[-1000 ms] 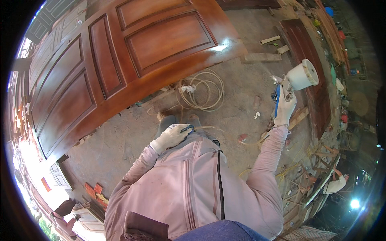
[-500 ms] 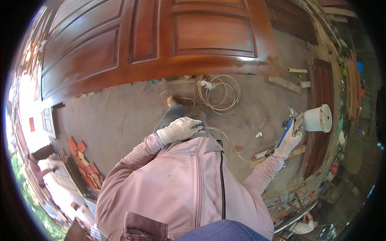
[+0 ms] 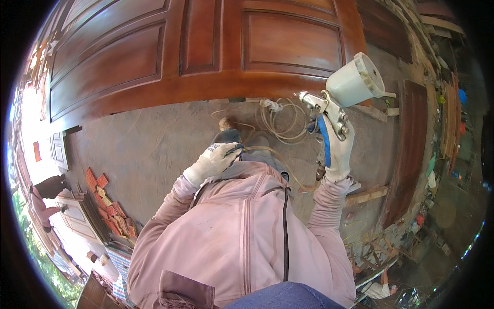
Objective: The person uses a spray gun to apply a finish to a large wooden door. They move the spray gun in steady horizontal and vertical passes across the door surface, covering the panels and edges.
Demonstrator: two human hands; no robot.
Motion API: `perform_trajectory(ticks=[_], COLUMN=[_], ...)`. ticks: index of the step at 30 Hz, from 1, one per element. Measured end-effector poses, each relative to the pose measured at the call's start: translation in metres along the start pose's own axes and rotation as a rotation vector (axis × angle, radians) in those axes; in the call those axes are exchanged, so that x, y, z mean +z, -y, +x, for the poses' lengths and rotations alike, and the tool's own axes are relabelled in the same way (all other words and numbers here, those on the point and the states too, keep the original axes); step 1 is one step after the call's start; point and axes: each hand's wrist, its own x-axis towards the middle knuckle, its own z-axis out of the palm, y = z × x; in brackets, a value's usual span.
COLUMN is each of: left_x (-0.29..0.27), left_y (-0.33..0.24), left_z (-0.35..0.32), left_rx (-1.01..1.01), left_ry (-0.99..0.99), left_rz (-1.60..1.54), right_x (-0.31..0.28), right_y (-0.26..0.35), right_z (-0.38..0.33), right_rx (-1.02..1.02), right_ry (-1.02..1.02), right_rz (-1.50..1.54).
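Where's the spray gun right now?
In the head view, the spray gun is right of centre, held in the right hand, appearing right of the coiled hose.

a wood-finishing workshop: spray gun point(image 3: 337, 114), panelled door point(image 3: 203, 46), coiled hose point(image 3: 290, 141), planks point(image 3: 453, 118) along the right edge of the floor point(image 3: 154, 134).

dark print point(image 3: 214, 147) on left glove point(image 3: 208, 166), not legible
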Motion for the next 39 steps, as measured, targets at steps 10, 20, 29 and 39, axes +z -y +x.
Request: perform_trajectory(ticks=[10,20,29,39], left_x=[-0.008,-0.012,-0.018,-0.023], left_y=[0.012,-0.009,-0.006,-0.014], left_z=[0.027,0.064,0.083,0.098], left_rx=[-0.039,0.04,0.073,-0.138], left_ry=[0.132,0.122,0.186,0.243], left_rz=[-0.154,-0.102,0.053,-0.177], right_x=[-0.058,-0.064,-0.007,-0.065], right_y=[-0.014,-0.013,0.003,-0.011], right_z=[0.015,0.033,0.035,0.058], right_rx=[0.028,-0.116,0.048,0.012], right_ry=[-0.439,-0.572,-0.132,-0.465], right_rz=[-0.25,-0.591,-0.064,-0.364])
